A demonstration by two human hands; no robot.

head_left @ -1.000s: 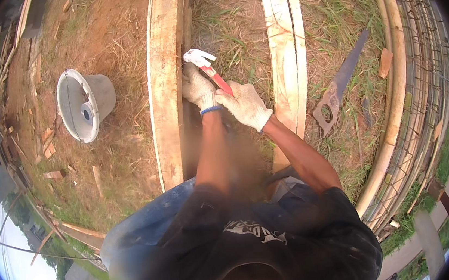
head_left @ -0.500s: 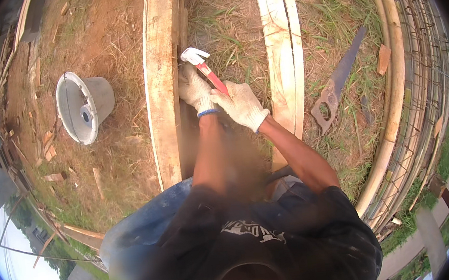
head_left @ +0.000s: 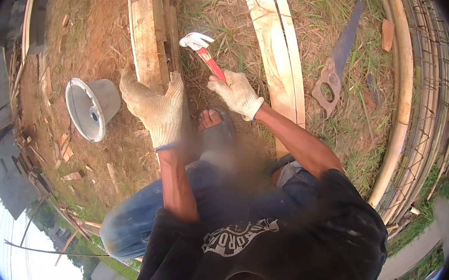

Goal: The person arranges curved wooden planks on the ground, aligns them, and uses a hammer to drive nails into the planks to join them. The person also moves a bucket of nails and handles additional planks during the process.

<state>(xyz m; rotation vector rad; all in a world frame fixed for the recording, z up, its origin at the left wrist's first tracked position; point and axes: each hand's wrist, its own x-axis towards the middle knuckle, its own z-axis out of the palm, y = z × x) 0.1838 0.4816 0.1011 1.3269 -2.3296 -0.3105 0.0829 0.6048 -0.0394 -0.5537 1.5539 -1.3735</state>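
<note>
In a cream knit glove, my right hand (head_left: 237,95) is closed round the red handle of a claw hammer (head_left: 208,57), its white head pointing up and away from me. My left hand (head_left: 156,106), gloved likewise, straddles a long wooden beam (head_left: 144,25), fingers over its left edge and thumb at its right side. Part of the beam is hidden beneath this hand. The hammer head is apart from the beam, to its right. Just below and between my hands, a sandalled foot (head_left: 212,120) shows.
A whitish bucket (head_left: 85,109) lies tipped on the left. Pale planks (head_left: 275,52) run along the right of my right hand. Farther right are a handsaw (head_left: 337,62), a wood block (head_left: 387,34), a long pole (head_left: 400,67) and rusty rebar cages (head_left: 430,64) on grassy ground.
My left hand has moved left from beside the hammer onto the beam and spread over it. The right hand still holds the hammer, slightly farther away. The whole view has shifted a little.
</note>
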